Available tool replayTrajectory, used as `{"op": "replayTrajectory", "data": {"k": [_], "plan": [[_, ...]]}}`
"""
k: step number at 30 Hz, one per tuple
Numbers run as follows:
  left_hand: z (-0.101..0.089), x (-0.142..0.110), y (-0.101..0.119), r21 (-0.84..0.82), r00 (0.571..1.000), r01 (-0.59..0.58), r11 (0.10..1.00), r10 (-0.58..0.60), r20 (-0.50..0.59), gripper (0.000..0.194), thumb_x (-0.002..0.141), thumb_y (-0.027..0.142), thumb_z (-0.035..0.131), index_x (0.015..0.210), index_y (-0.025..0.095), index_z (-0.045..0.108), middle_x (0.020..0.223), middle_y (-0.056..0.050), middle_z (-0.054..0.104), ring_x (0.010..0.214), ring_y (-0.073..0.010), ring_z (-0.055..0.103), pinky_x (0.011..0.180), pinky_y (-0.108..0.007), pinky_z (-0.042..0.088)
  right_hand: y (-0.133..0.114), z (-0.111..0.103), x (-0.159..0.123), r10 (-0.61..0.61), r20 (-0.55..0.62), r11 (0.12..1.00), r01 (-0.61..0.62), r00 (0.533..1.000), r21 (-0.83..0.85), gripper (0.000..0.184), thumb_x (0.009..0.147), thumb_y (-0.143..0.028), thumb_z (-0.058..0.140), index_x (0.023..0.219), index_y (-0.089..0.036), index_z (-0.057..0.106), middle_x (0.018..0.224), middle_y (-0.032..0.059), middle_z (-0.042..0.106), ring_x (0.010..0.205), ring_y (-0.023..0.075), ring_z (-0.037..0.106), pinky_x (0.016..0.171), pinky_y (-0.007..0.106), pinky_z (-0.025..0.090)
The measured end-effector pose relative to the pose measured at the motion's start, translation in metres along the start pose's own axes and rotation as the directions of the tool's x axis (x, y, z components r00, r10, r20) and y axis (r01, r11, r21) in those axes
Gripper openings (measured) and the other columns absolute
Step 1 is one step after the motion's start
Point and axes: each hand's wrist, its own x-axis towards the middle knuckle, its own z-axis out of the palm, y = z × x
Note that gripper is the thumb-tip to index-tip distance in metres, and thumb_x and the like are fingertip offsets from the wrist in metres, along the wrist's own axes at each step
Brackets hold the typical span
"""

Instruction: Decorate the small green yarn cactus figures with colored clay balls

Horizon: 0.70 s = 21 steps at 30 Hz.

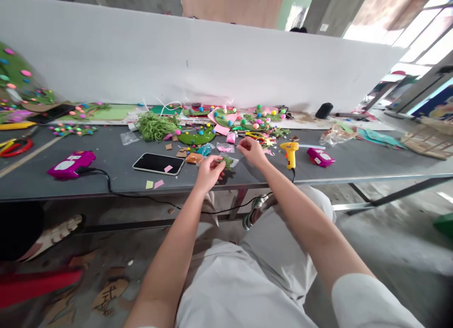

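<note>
My left hand is closed on a small green tuft-like piece just above the table's front edge. Slightly higher and to the right, my right hand has its fingertips pinched together; whatever they hold is too small to make out. Beyond the hands lie a small bag of pink bits, a pink lump and a blue packet. An orange packet rests left of my left hand. Right of my right hand stands a yellow glue gun.
A phone, a bundle of green yarn and a green piece with coloured pompoms are on the grey table. Magenta boxes sit at both sides. A black cable hangs along the front edge. A white panel stands behind.
</note>
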Motion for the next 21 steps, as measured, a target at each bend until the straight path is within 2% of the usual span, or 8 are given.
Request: {"op": "replayTrajectory", "data": {"k": [3,6,8,11,14,17,19,21], "plan": [[-0.001,-0.003,0.0,0.008,1.0,-0.02,1.0,0.019,0.02,0.026,0.084,0.034,0.074,0.104,0.018,0.067,0.074,-0.001,0.068,0.056,-0.0154,0.063,0.046,-0.024,0.048,-0.002,-0.021,-0.002,0.037,0.017,0.997,-0.038,0.999,0.063,0.027,0.095,-0.035,0.053,0.108,-0.016,0.068,0.09,0.0066,0.073,0.08,0.0178,0.066,0.078,0.029,0.054],[0.006,-0.007,0.003,0.022,0.998,-0.054,0.998,0.053,0.045,0.025,0.082,0.033,0.076,0.101,0.018,0.07,0.073,-0.002,0.069,0.059,-0.0156,0.064,0.051,-0.025,0.049,-0.008,-0.035,-0.013,0.045,0.054,0.991,-0.052,0.998,0.12,0.04,0.098,-0.05,0.05,0.088,-0.017,0.07,0.074,0.0058,0.07,0.067,0.017,0.064,0.067,0.029,0.053],[0.014,-0.009,0.007,0.025,0.996,-0.076,0.997,0.074,0.049,0.023,0.082,0.034,0.075,0.099,0.019,0.072,0.073,-0.002,0.07,0.062,-0.016,0.065,0.057,-0.026,0.051,-0.011,-0.041,-0.023,0.04,0.065,0.987,-0.05,0.997,0.15,0.047,0.094,-0.059,0.056,0.079,-0.017,0.069,0.066,0.0051,0.066,0.061,0.0174,0.062,0.063,0.03,0.052],[0.03,-0.005,0.01,0.016,0.994,-0.103,0.994,0.103,0.049,0.024,0.084,0.036,0.073,0.1,0.018,0.071,0.076,-0.002,0.071,0.063,-0.0164,0.067,0.061,-0.027,0.053,-0.014,-0.046,-0.034,0.018,0.052,0.982,-0.027,0.998,0.185,0.036,0.085,-0.053,0.071,0.086,-0.017,0.073,0.077,0.0058,0.073,0.073,0.0202,0.068,0.072,0.032,0.056],[0.04,0.003,0.008,0.009,0.99,-0.126,0.992,0.126,0.063,0.026,0.085,0.037,0.073,0.102,0.018,0.069,0.073,-0.001,0.07,0.06,-0.0166,0.067,0.059,-0.027,0.052,-0.014,-0.052,-0.041,0.019,0.019,0.976,-0.023,1.0,0.218,0.031,0.093,-0.045,0.062,0.103,-0.017,0.072,0.096,0.0077,0.077,0.086,0.0199,0.072,0.082,0.032,0.058],[0.042,0.007,0.002,0.009,0.989,-0.13,0.991,0.129,0.072,0.025,0.085,0.036,0.073,0.102,0.018,0.069,0.071,-0.001,0.069,0.06,-0.017,0.067,0.059,-0.028,0.053,-0.007,-0.055,-0.046,0.054,-0.013,0.975,-0.05,0.998,0.217,0.045,0.1,-0.053,0.048,0.093,-0.015,0.071,0.078,0.0073,0.072,0.071,0.0188,0.068,0.072,0.032,0.057],[0.041,0.006,-0.001,0.013,0.988,-0.129,0.992,0.128,0.085,0.025,0.085,0.035,0.074,0.102,0.017,0.07,0.073,-0.001,0.069,0.061,-0.0169,0.069,0.06,-0.027,0.053,-0.001,-0.053,-0.048,0.046,-0.036,0.982,-0.039,0.998,0.186,0.042,0.094,-0.056,0.06,0.084,-0.016,0.07,0.071,0.005,0.068,0.068,0.0187,0.065,0.07,0.031,0.055],[0.039,0.003,-0.002,0.017,0.987,-0.13,0.991,0.128,0.094,0.024,0.085,0.034,0.075,0.102,0.017,0.071,0.075,-0.001,0.068,0.061,-0.0164,0.069,0.059,-0.027,0.054,0.004,-0.047,-0.046,0.008,-0.054,0.987,0.001,0.999,0.164,0.03,0.088,-0.046,0.071,0.09,-0.016,0.069,0.08,0.0042,0.071,0.077,0.0187,0.066,0.075,0.03,0.054]]}}
